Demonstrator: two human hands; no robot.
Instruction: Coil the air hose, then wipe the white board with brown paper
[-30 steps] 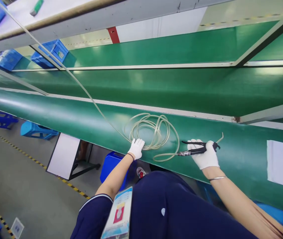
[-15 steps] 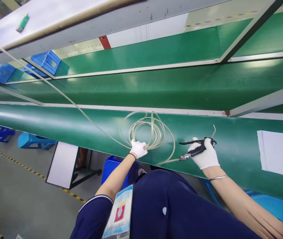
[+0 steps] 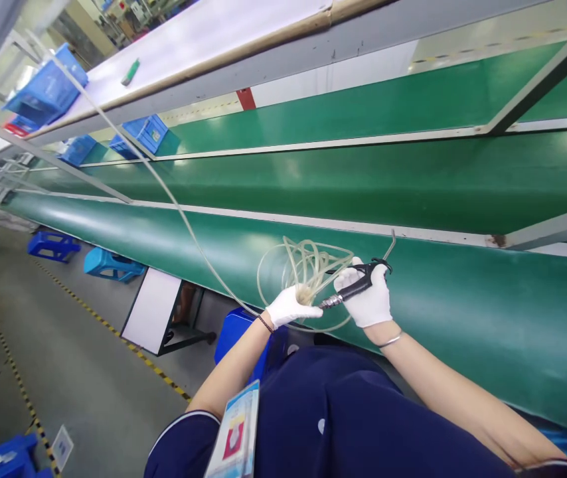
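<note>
One coil of clear hose lay on the green table, with one black air gun at its end. Both hands wore white gloves. The left hand was pinched shut on the gathered loops at the near edge. The right hand, just beside it, was wrapped around the gun, nozzle tilted up.

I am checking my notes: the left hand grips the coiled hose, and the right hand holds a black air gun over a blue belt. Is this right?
Not quite. The belt is green, as the head view shows. The rest holds: the left hand grips the coiled hose, and the right hand holds the black air gun.
</note>
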